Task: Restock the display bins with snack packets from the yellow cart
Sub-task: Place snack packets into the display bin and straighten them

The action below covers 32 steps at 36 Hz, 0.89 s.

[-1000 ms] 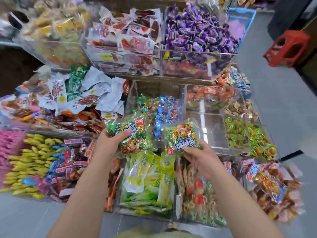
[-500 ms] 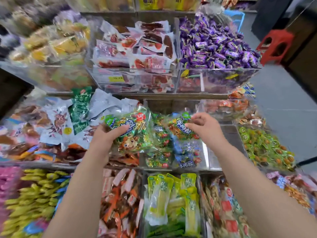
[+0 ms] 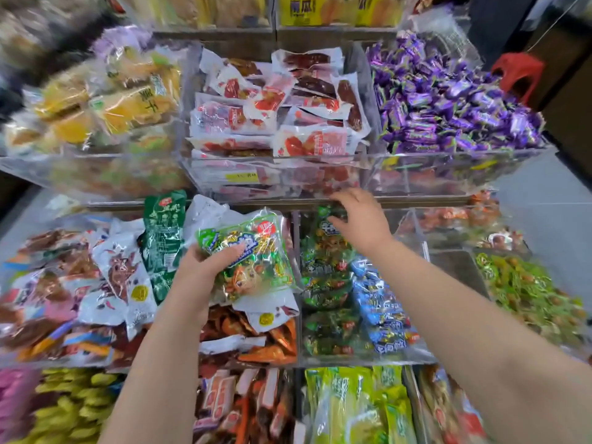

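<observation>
Holding one green snack packet (image 3: 250, 264) by its left edge, the left hand (image 3: 201, 270) lays its thumb across the printed face and curls its fingers behind, keeping the packet above the heaped packs just left of the clear bin (image 3: 368, 359). The right hand (image 3: 362, 219) reaches to the back of that bin with fingers spread and relaxed, resting on the topmost of the green packets (image 3: 323, 283); it appears to grip nothing. The held packet looks light and air-puffed, its glossy film crinkly and probably slippery, with loose small pieces inside that could crush. A soft pinch at a sealed edge, or a flat palm beneath, would suit it better than a squeeze across the middle. By count, one packet is in hand. The bin holds roughly five green packets in its left column and about four blue packets (image 3: 381, 302) beside them, though overlap and glare make both counts uncertain. No yellow cart is in view.
</observation>
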Motion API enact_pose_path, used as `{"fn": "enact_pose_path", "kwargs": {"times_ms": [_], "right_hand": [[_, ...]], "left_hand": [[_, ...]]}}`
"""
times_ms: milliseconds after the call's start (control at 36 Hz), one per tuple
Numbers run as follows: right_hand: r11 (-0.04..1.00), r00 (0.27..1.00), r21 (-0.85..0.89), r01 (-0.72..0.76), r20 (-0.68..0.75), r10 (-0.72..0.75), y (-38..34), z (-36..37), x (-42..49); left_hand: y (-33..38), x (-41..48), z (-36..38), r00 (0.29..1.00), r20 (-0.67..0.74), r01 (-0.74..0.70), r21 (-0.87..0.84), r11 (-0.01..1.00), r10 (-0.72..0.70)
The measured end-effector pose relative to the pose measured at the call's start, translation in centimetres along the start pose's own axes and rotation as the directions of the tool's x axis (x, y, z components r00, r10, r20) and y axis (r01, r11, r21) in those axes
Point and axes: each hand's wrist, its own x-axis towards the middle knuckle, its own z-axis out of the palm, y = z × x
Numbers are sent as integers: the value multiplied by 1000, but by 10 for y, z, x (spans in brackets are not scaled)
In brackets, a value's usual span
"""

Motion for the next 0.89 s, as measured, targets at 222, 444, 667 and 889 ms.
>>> {"fn": "enact_pose_path", "kwargs": {"times_ms": [222,444,667,889], "right_hand": [[661,754,415,-625,98,650,26,43,-51],[622,806,518,-586,299,511,42,58,-46],[663,900,627,-409,160,405,35,56,-21],[776,844,393,-493,433,317,33,66,-18]], "left_hand": [[-9,10,5,999,-18,36,-22,999,-36],[-12,-2,21,999,5,43,-12,999,-43],[-8,-4,16,999,-14,46,-22,999,-47],[-10,-5,10,999,-1,53,-7,999,-53]]}}
